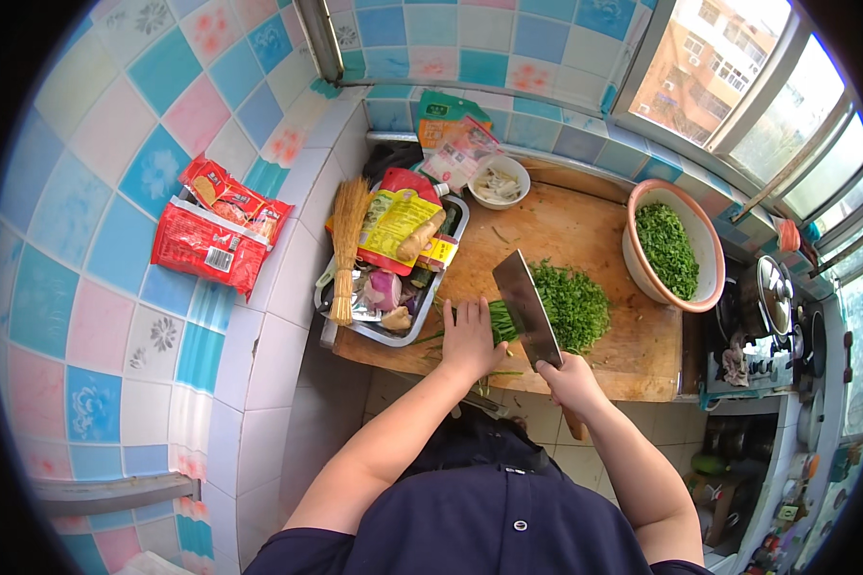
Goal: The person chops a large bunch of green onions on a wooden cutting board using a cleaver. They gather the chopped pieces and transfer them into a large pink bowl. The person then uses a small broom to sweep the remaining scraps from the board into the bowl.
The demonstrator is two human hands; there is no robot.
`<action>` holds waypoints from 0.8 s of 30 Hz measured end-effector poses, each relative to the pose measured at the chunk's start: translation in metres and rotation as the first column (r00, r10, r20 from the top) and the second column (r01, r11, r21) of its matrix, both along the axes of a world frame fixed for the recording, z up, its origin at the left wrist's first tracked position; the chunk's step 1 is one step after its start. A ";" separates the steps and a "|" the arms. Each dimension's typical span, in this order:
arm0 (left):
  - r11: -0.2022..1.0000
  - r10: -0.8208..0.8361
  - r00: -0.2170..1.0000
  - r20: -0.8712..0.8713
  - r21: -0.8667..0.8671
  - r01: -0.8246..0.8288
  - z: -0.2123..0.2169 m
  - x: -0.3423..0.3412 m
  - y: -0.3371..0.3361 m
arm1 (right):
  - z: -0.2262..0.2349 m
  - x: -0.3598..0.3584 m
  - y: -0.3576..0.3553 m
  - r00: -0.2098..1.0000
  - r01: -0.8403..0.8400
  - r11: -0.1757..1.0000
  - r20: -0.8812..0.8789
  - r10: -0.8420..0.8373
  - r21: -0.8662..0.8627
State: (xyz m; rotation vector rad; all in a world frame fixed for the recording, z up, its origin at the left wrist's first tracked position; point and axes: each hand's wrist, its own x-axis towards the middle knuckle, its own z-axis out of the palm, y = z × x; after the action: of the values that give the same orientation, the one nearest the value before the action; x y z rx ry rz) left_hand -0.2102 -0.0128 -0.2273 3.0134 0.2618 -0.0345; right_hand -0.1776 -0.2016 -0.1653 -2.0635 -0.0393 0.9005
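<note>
My left hand [472, 343] presses down on a bunch of long green stalks [502, 323] near the front of a wooden cutting board [642, 356], its fingers curved over them. In my right hand [573, 381] is the handle of a cleaver [524, 309]. The broad dark blade slants up and to the left, between the stalks and a heap of chopped greens [579, 309]. More chopped greens [664, 251] fill a large white basin [635, 257] with an orange rim at the board's right. Part of the bunch is hidden by my left hand and the blade.
Left of the board, a metal tray [428, 324] holds packets, ginger and a purple onion, with a straw brush [347, 244] across it. A white bowl [494, 198] stands behind. Red packages [216, 247] lie on the left ledge. A lidded pot [769, 295] stands at right.
</note>
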 end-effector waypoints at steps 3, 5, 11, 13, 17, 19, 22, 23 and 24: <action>0.999 -0.037 0.999 0.039 0.035 0.036 -0.014 -0.001 -0.003 | -0.007 0.008 0.008 0.998 -0.065 0.994 -0.012 0.064 -0.083; 0.996 -0.056 0.996 0.073 0.075 0.051 -0.022 -0.003 -0.005 | -0.015 0.015 0.009 0.997 -0.079 0.982 -0.034 0.074 -0.174; 0.972 -0.127 0.983 0.129 0.213 0.098 -0.036 -0.001 -0.005 | 0.010 0.017 0.027 0.994 -0.105 0.963 -0.049 0.096 -0.248; 0.970 -0.142 0.979 0.148 0.216 0.109 -0.035 -0.001 -0.006 | 0.009 0.017 0.030 0.992 -0.122 0.952 -0.032 0.118 -0.280; 0.979 -0.161 0.969 0.189 0.156 0.132 -0.032 -0.001 -0.006 | -0.027 0.016 0.039 0.982 -0.112 0.928 0.106 0.160 -0.356; 0.973 -0.182 0.963 0.200 0.181 0.146 -0.035 -0.003 -0.006 | -0.047 0.017 0.046 0.958 -0.117 0.925 0.205 0.201 -0.362; 0.970 -0.211 0.964 0.160 0.154 0.187 -0.038 -0.002 0.001 | -0.049 0.027 0.058 0.934 -0.129 0.920 0.265 0.238 -0.370; 0.967 -0.235 0.954 0.188 0.147 0.210 -0.039 -0.001 0.004 | -0.049 0.028 0.056 0.940 -0.126 0.924 0.254 0.228 -0.362; 0.961 -0.262 0.941 0.212 0.146 0.235 -0.040 -0.002 0.010 | -0.049 0.028 0.056 0.947 -0.122 0.930 0.241 0.214 -0.347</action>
State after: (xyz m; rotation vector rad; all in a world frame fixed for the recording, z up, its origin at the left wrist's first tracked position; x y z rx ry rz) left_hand -0.2123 -0.0024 -0.2675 3.1084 -0.1467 0.3173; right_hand -0.1496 -0.1453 -0.2144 -2.5203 -0.2356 0.7522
